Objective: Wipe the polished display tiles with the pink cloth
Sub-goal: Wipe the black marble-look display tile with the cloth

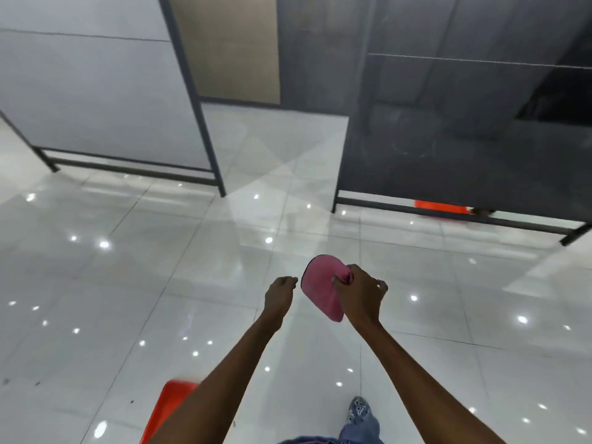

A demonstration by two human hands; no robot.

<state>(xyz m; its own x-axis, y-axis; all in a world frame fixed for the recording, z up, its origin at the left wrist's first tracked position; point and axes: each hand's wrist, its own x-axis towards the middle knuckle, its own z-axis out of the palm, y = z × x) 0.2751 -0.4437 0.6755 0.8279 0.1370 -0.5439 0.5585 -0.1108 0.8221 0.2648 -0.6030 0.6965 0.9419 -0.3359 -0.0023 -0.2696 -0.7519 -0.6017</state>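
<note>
In the head view, a pink cloth (322,288) is held up in the air above a glossy white tiled floor (134,283), low in the middle of the picture. It is gripped by the right hand (360,291), whose fingers are curled round a bunched part at the cloth's right edge, so that the rest of the cloth hangs to the left of and below the fist. A dark trim is seen along the cloth's upper left edge. The left hand (279,293) is raised just beside the cloth, to its left, with loosely curled fingers; nothing is held in it, and it cannot be told whether its fingertips touch the cloth. Both bare forearms are stretched forward from the bottom edge of the picture.

Ahead, two upright display panels are stood on dark metal frames. A pale grey polished tile panel (96,91) is set at the upper left, and a dark grey polished tile panel (464,139) at the upper right, with a gap of floor between them. A beige panel (227,46) is seen behind that gap. An orange object (440,207) is partly shown under the lower edge of the dark panel. Another orange object (166,408) lies on the floor at the bottom edge, partly hidden by the left forearm. A patterned shoe (359,410) and a blue trouser leg are seen at the bottom, between the forearms. Ceiling lights are mirrored as bright spots across the floor.
</note>
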